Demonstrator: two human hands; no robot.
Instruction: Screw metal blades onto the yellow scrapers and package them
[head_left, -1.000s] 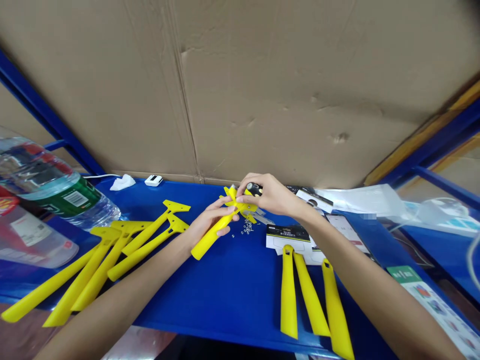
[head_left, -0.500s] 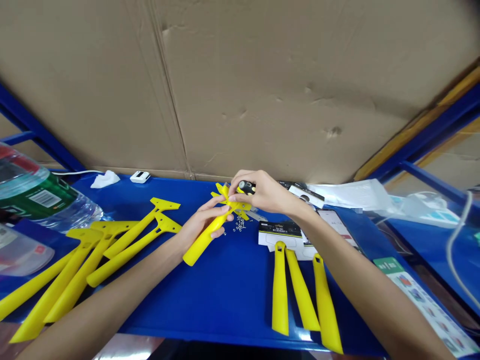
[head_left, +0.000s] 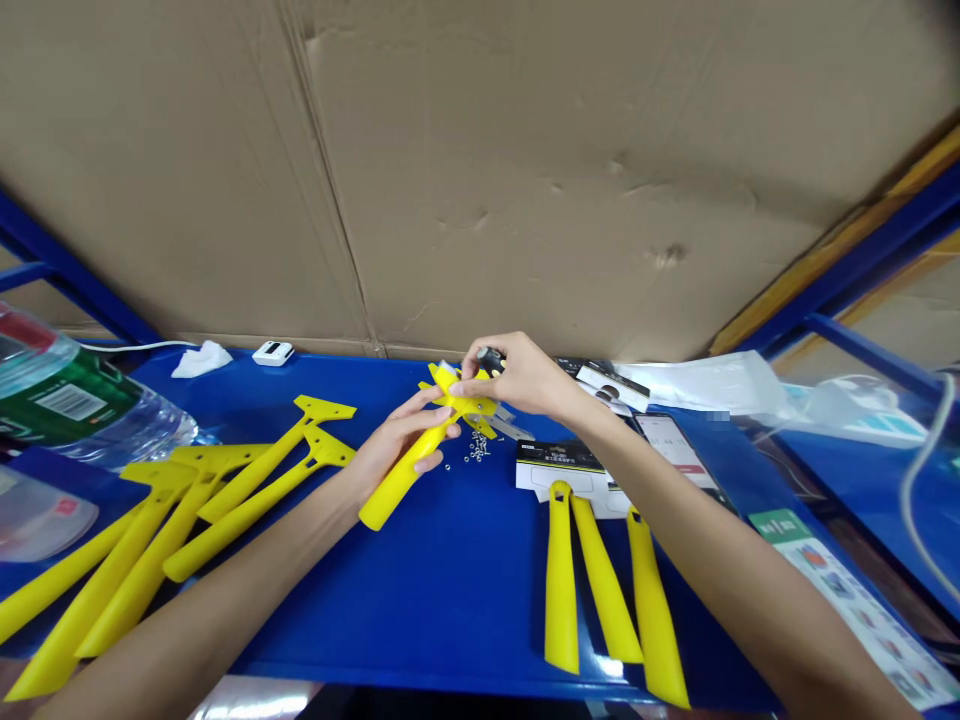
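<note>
My left hand (head_left: pixel 397 440) is closed around the handle of a yellow scraper (head_left: pixel 396 485), its T-shaped head pointing away from me. My right hand (head_left: pixel 525 375) is at that head, its fingertips on the yellow plastic. Tucked in the same hand is a screwdriver (head_left: pixel 491 359) with a black and yellow grip; its tip is hidden. More yellow head pieces (head_left: pixel 482 425) lie partly covered behind the scraper. Just below them, small metal screws or nuts (head_left: pixel 477 448) are scattered on the blue table (head_left: pixel 450 600).
Several yellow scraper bodies (head_left: pixel 247 525) lie at left beside a large water bottle (head_left: pixel 82 390). On the right are three yellow handles (head_left: pixel 562 590), a black-and-white package card (head_left: pixel 559 465), a phone (head_left: pixel 675 450) and a printed sheet (head_left: pixel 847 600). Cardboard (head_left: pixel 525 180) stands behind.
My right hand has shifted slightly, showing more of the scraper head. The view has turned a little; both hands keep their holds.
</note>
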